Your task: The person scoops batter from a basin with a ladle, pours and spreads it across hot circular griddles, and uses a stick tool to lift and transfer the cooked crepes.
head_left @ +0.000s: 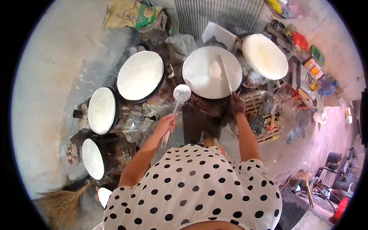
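My left hand (167,124) is closed around the handle of a ladle (182,93). Its whitish bowl is held up near the left front edge of a large round griddle (197,73). A white layer covers the griddle, with a paler patch of batter (215,69) near its middle. On my right hand (237,104) is a dark glove, and its fingers grip one end of a long, thin, flat spreading blade (226,73). The blade reaches across the right part of the griddle; whether it touches the surface I cannot tell.
More round white-topped pans, one large (140,75), one smaller (102,110), one lower (93,159), curve along my left. A deep white round dish (265,56) stands right of the griddle. Below it is a slatted basket (274,134) with tools. A straw broom (63,203) lies lower left.
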Demonstrator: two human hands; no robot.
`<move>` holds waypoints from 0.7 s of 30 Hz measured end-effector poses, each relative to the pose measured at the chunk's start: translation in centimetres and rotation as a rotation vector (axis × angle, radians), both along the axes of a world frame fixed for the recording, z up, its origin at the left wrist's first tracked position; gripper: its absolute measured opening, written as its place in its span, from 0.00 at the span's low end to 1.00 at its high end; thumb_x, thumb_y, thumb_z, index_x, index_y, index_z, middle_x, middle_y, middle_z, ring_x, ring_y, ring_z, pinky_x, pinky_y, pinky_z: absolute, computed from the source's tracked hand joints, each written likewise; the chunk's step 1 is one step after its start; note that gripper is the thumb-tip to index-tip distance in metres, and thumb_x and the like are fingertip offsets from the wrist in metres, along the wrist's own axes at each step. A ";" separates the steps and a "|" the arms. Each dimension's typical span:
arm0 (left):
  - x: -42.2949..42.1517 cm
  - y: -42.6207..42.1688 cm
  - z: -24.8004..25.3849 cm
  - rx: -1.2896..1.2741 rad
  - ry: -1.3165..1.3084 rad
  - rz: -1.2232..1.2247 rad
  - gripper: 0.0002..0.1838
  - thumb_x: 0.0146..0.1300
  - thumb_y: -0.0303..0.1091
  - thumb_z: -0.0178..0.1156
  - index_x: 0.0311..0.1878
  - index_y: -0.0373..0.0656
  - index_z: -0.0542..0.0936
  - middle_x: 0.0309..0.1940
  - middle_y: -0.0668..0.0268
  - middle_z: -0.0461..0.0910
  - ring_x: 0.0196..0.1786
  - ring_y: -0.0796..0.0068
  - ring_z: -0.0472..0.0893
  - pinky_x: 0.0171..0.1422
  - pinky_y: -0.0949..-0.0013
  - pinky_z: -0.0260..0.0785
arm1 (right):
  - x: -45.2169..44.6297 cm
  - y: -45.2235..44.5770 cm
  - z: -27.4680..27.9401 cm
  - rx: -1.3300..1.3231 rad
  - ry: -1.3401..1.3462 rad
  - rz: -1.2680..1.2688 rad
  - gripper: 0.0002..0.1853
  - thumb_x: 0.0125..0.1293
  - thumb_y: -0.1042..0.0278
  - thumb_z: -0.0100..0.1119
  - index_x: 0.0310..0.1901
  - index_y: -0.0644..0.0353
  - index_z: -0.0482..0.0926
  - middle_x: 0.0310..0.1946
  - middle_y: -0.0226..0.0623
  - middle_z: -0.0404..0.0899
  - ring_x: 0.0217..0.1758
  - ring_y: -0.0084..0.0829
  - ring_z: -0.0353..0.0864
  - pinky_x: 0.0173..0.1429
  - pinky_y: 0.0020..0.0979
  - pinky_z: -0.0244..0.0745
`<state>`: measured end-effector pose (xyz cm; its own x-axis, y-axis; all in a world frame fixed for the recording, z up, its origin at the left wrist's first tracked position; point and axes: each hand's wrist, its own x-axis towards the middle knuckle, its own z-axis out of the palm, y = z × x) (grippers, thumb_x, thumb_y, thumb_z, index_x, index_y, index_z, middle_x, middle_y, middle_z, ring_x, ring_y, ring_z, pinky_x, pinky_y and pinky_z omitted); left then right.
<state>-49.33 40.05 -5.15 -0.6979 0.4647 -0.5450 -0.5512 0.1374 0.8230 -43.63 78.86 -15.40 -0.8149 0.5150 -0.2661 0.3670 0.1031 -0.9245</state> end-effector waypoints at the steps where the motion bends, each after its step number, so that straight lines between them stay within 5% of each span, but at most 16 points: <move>1: -1.5 1.2 0.0 -0.053 0.031 -0.063 0.18 0.71 0.42 0.50 0.54 0.39 0.76 0.18 0.73 0.69 0.15 0.83 0.67 0.18 0.77 0.58 | 0.7 -0.1 -0.5 -0.006 -0.008 -0.002 0.23 0.70 0.58 0.52 0.64 0.55 0.70 0.55 0.41 0.78 0.59 0.35 0.76 0.59 0.29 0.71; 4: -5.6 5.9 0.5 -0.178 0.018 -0.099 0.13 0.70 0.41 0.53 0.41 0.39 0.77 0.17 0.71 0.70 0.15 0.81 0.68 0.17 0.74 0.60 | 4.4 0.9 -1.6 0.523 -0.089 0.342 0.21 0.68 0.55 0.52 0.60 0.52 0.75 0.51 0.41 0.80 0.53 0.40 0.81 0.55 0.38 0.73; 7: -8.5 9.9 -0.4 -0.150 0.111 -0.098 0.13 0.69 0.39 0.55 0.31 0.41 0.72 0.17 0.69 0.71 0.14 0.78 0.68 0.17 0.72 0.60 | 9.0 1.3 -1.4 0.321 -0.005 0.184 0.24 0.68 0.51 0.51 0.61 0.51 0.74 0.48 0.40 0.81 0.50 0.38 0.82 0.52 0.40 0.74; 8: -8.9 11.0 -0.9 -0.156 0.097 -0.092 0.13 0.69 0.39 0.55 0.31 0.41 0.72 0.17 0.69 0.71 0.14 0.78 0.68 0.17 0.72 0.60 | 8.7 0.2 1.9 0.456 -0.220 0.138 0.23 0.67 0.52 0.53 0.61 0.52 0.74 0.49 0.40 0.81 0.49 0.37 0.82 0.51 0.37 0.74; 13: -8.1 16.0 -2.5 -0.187 0.107 0.062 0.13 0.69 0.37 0.53 0.30 0.39 0.73 0.19 0.67 0.72 0.15 0.77 0.69 0.19 0.69 0.62 | 4.8 -7.1 -3.3 0.146 -0.199 -0.034 0.21 0.68 0.58 0.53 0.61 0.52 0.74 0.49 0.37 0.82 0.48 0.32 0.81 0.52 0.32 0.74; 17: -7.7 16.7 -4.4 0.020 -0.036 0.243 0.12 0.67 0.35 0.52 0.30 0.39 0.74 0.20 0.68 0.74 0.15 0.75 0.70 0.19 0.68 0.64 | 3.3 -10.9 -3.9 0.070 0.085 0.020 0.19 0.70 0.64 0.52 0.60 0.55 0.75 0.50 0.39 0.82 0.52 0.25 0.78 0.57 0.26 0.70; 19: -6.7 12.5 -0.8 0.097 -0.119 0.153 0.09 0.68 0.37 0.52 0.39 0.42 0.77 0.20 0.73 0.71 0.16 0.80 0.68 0.20 0.73 0.61 | 4.5 -9.5 -1.9 -0.326 0.261 -0.084 0.19 0.69 0.65 0.54 0.61 0.56 0.75 0.53 0.39 0.81 0.54 0.22 0.77 0.59 0.28 0.70; 20: -5.6 10.2 0.8 0.332 -0.193 0.108 0.10 0.70 0.36 0.50 0.46 0.41 0.77 0.19 0.75 0.68 0.16 0.84 0.66 0.19 0.76 0.59 | 5.0 -8.2 0.0 0.117 0.276 -0.044 0.19 0.69 0.64 0.53 0.60 0.56 0.75 0.53 0.39 0.81 0.53 0.29 0.80 0.58 0.30 0.71; 21: -4.6 8.8 2.2 0.564 -0.270 0.064 0.13 0.72 0.36 0.48 0.53 0.41 0.76 0.19 0.77 0.66 0.17 0.87 0.64 0.18 0.80 0.56 | 5.1 -7.8 0.8 0.113 0.276 -0.055 0.19 0.69 0.64 0.53 0.60 0.56 0.75 0.53 0.39 0.81 0.53 0.29 0.80 0.58 0.30 0.71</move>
<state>-53.91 48.82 -2.97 -0.6061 0.6936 -0.3893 -0.7423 -0.3176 0.5900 -38.49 71.02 -14.64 -0.8185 0.5740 0.0228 0.1115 0.1976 -0.9739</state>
